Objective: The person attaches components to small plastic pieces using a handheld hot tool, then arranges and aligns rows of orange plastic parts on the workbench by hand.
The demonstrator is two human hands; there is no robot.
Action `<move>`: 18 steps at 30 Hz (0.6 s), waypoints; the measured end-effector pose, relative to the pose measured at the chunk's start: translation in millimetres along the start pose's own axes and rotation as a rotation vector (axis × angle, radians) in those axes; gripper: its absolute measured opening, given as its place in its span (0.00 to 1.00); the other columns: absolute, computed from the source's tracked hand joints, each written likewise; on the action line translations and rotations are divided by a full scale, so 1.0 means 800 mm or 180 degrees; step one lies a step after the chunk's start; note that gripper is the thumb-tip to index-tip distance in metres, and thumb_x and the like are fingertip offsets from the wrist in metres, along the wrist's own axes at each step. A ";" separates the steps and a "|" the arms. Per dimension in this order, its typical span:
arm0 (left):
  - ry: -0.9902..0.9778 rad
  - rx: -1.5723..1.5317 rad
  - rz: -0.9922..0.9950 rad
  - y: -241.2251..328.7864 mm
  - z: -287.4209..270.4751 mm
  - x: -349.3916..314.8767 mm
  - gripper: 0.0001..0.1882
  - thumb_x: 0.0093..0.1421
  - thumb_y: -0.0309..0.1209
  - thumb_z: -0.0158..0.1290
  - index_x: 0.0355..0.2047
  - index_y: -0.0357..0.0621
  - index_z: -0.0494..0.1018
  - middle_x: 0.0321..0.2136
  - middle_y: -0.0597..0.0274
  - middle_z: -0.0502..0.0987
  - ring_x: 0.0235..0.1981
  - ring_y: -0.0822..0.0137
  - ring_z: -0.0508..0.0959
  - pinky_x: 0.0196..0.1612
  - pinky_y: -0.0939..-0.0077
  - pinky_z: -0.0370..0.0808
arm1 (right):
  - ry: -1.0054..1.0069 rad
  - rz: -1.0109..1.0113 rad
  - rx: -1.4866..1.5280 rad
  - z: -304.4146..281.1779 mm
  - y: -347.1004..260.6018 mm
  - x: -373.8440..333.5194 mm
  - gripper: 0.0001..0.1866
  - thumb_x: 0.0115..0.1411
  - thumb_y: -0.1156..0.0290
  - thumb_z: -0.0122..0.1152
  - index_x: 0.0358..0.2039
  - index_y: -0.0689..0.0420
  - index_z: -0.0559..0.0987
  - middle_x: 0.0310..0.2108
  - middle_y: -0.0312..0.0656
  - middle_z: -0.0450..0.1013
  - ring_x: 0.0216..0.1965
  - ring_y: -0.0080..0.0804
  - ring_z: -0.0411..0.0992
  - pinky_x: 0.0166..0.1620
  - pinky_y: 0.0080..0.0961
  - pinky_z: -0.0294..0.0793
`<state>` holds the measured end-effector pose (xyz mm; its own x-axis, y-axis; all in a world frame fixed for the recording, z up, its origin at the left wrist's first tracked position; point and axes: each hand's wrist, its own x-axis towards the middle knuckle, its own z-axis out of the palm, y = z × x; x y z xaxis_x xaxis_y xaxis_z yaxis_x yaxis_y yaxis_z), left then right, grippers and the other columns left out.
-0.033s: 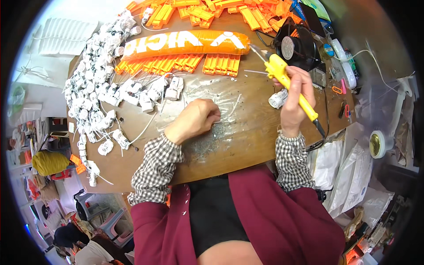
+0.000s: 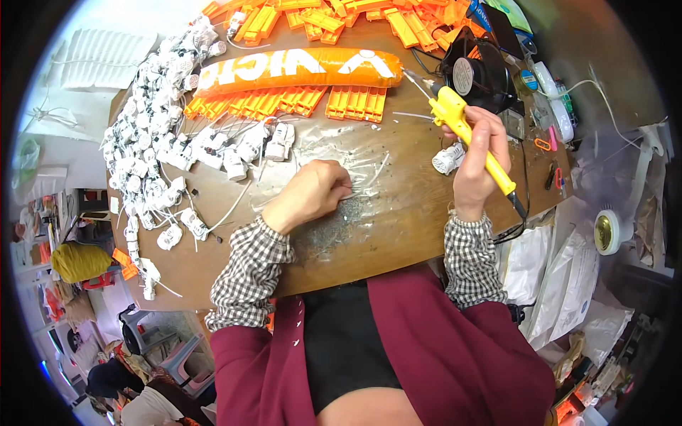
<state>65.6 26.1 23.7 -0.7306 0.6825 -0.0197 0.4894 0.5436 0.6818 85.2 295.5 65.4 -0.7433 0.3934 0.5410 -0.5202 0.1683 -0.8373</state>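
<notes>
My right hand [image 2: 477, 165] is wrapped round a yellow soldering iron [image 2: 499, 175] with a trigger-like grip. Its metal tip points up and left, by the end of the orange inflated tube [image 2: 298, 72]. My left hand [image 2: 307, 195] rests low over the table, fingers curled together; what they hold, if anything, is hidden. Beside it lie dark grey scraps [image 2: 339, 226] and a clear plastic sheet [image 2: 334, 145]. A white cylindrical part [image 2: 447, 159] lies just left of my right hand. Orange plastic holders [image 2: 355, 104] stand in a row along the tube's near side.
Many white wired parts [image 2: 153, 142] are heaped on the left of the brown table [image 2: 405, 234]. Loose orange pieces [image 2: 320, 20] pile up at the back. A black fan-like device [image 2: 483, 71] stands at the back right, near scissors [image 2: 558, 179]. A dark cord hangs over the right edge.
My right hand and the soldering iron have shifted very slightly to the right and down. My left hand has moved a touch to the left.
</notes>
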 end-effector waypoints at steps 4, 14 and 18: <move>0.1067 -0.0586 -0.1075 -0.005 -0.015 0.014 0.08 0.62 0.27 0.62 0.36 0.33 0.84 0.29 0.51 0.85 0.29 0.65 0.83 0.36 0.70 0.80 | -0.0169 0.0446 0.0226 -0.001 0.004 -0.004 0.16 0.77 0.70 0.44 0.51 0.69 0.76 0.48 0.50 0.74 0.38 0.35 0.80 0.42 0.29 0.82; 0.1791 -0.1067 -0.1769 -0.043 -0.010 0.063 0.16 0.60 0.35 0.66 0.38 0.32 0.85 0.29 0.50 0.86 0.28 0.65 0.85 0.37 0.71 0.80 | -0.0941 0.0341 0.0133 0.030 0.020 -0.024 0.10 0.73 0.76 0.53 0.46 0.67 0.80 0.45 0.45 0.75 0.38 0.27 0.78 0.42 0.23 0.80; 0.1562 -0.0936 -0.1794 -0.039 -0.018 0.062 0.16 0.61 0.37 0.65 0.37 0.32 0.85 0.26 0.56 0.85 0.26 0.72 0.82 0.33 0.75 0.77 | -0.1001 0.0216 -0.0076 0.029 0.035 -0.029 0.07 0.70 0.78 0.59 0.34 0.66 0.79 0.41 0.46 0.78 0.36 0.28 0.77 0.40 0.23 0.78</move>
<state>7.5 36.0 12.0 -0.9899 0.0139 -0.1412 -0.1109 0.5448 0.8312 78.1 269.7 31.0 -0.8714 0.1065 0.4788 -0.4578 0.1740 -0.8718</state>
